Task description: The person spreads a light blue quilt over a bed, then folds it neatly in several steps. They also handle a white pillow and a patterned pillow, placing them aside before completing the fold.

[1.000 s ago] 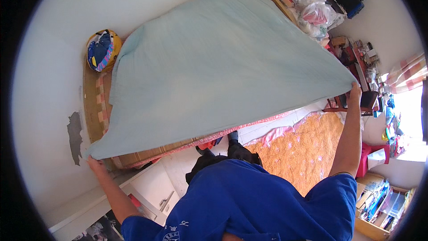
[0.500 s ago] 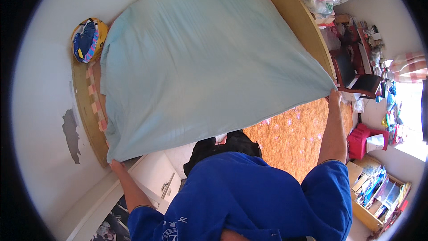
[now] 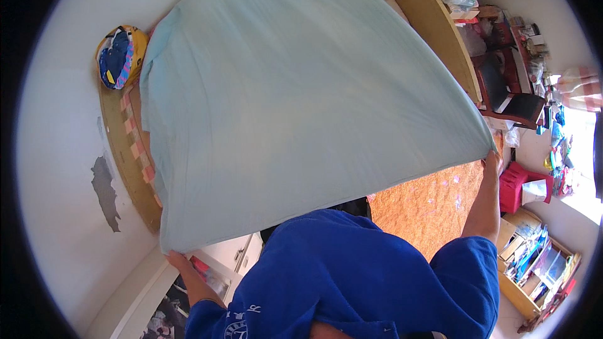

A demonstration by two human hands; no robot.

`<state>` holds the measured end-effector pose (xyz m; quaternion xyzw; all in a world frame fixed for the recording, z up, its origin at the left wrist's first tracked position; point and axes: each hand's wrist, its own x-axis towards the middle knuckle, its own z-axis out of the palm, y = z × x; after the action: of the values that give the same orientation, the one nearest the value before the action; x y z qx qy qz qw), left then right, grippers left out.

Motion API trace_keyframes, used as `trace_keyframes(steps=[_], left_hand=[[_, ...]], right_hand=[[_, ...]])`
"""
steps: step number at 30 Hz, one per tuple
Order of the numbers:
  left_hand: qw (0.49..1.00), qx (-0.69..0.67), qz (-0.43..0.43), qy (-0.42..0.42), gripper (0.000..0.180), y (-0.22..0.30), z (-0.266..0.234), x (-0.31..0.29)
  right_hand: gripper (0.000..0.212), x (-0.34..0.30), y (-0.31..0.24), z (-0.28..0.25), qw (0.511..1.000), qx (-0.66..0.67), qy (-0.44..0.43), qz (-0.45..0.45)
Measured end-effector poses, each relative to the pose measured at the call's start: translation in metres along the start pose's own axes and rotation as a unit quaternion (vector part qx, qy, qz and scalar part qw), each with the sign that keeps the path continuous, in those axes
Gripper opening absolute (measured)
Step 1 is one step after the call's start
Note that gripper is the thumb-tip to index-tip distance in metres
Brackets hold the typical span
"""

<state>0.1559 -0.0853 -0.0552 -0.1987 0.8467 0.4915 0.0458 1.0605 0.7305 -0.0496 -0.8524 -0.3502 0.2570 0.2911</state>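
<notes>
A large pale blue-green sheet [image 3: 295, 88] is spread out in the air over a bed, and it hides most of the mattress. My left hand [image 3: 174, 257] grips its near left corner, low by the white wall. My right hand [image 3: 493, 158] grips the near right corner, arm stretched out over an orange rug [image 3: 433, 204]. My blue top fills the lower middle of the view.
The wooden bed frame [image 3: 129, 169] and a checked mattress edge show at the left. A yellow and blue bag [image 3: 119, 56] lies at the bed's far left corner. A chair [image 3: 509, 91] and cluttered shelves [image 3: 534, 263] stand on the right. A white drawer unit is by my left arm.
The sheet has billowed higher and wider over the bed. Both hands have kept their corners. The view has tilted so the bed's left edge swings closer.
</notes>
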Motion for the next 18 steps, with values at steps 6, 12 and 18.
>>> trace_keyframes(steps=[6,12,18], left_hand=[[0.995,0.075,-0.069,0.022,0.055,-0.024,-0.039,-0.023],[0.986,0.168,0.019,0.007,0.055,-0.045,-0.084,-0.028],[0.995,0.051,-0.056,0.058,0.049,-0.039,-0.065,-0.08]], right_hand=[[0.018,-0.009,0.024,-0.035,0.998,0.021,0.009,0.051],[0.018,-0.021,0.065,-0.065,0.998,0.0,0.007,0.054],[0.019,0.024,0.115,-0.087,0.99,-0.124,0.034,0.063]])
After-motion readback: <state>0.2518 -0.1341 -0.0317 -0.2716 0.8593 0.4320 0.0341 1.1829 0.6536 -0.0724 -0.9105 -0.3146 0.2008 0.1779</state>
